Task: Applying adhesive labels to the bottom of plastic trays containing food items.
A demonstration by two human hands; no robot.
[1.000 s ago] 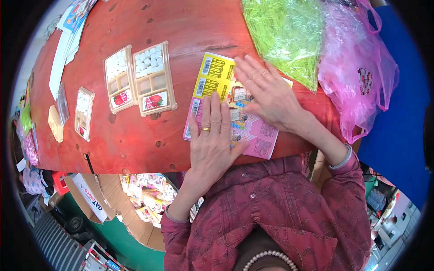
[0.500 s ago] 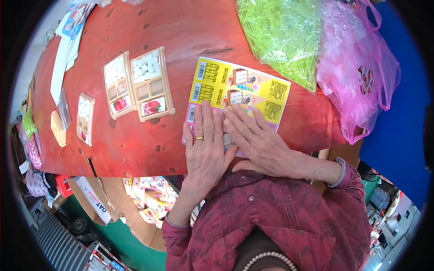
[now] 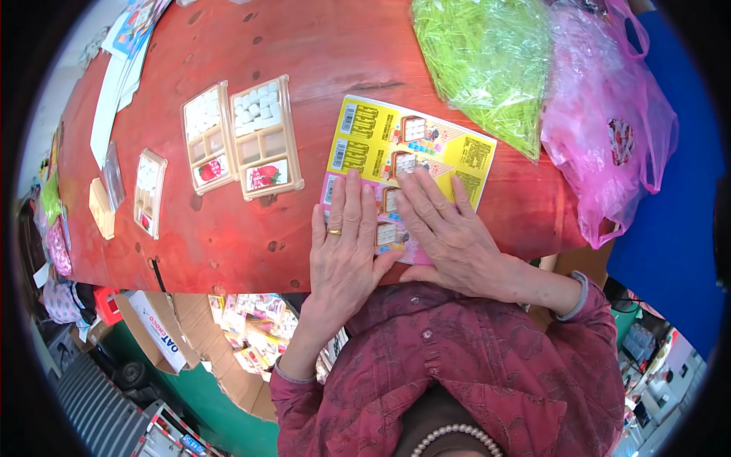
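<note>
A yellow and pink printed sheet (image 3: 449, 148) with small pictures and barcodes lies near the table's front edge. My left hand (image 3: 344, 244), with a gold ring on one finger, rests flat on its left part. Flat on the sheet's lower right lies my right hand (image 3: 449, 236), its fingers spread a little. Both hands hide parts of the pink half. To the left, two clear-lidded trays (image 3: 266, 145) (image 3: 207, 145) hold white pieces and a strawberry card each. A smaller-looking third tray (image 3: 149, 194) with similar contents sits further left.
A bag of green shreds (image 3: 487, 68) and a pink plastic bag (image 3: 601, 129) occupy the far right of the red table (image 3: 335, 46). White sheets (image 3: 110, 107) and a beige tray (image 3: 100, 207) lie at the left. Below the edge, an open carton (image 3: 244, 385) stands near colourful packets (image 3: 255, 327).
My right hand has shifted slightly right and down, away from the left, uncovering more of the sheet's pictures between them. The whole view has moved a little.
</note>
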